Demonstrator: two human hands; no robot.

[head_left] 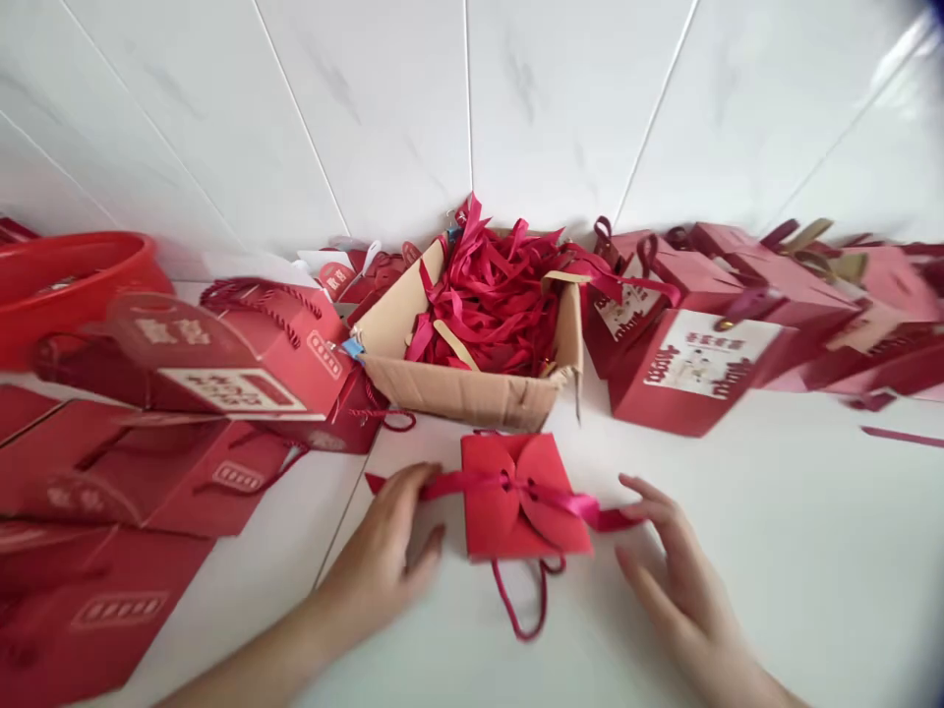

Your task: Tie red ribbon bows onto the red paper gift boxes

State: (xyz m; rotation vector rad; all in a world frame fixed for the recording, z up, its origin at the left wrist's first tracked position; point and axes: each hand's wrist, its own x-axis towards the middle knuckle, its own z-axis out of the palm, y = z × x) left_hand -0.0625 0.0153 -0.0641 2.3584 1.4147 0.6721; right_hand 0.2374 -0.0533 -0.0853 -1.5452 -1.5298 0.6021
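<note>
Head view: at lower centre, the red box (487,526) lies on the table (811,511), pink ribbon (584,505) threaded through its top. The left hand (390,546) and right hand (682,580) are half open at the ribbon's ends, any hold unclear; uneven pulling could drag it from its holes.

You are at a gift-packing spot (home or workshop, hard to say): printed red boxes (166,590) crowd the frame's left and right, and a carton (457,391) heaped with ribbons (501,295) stands mid-frame before a white wall (546,108).
</note>
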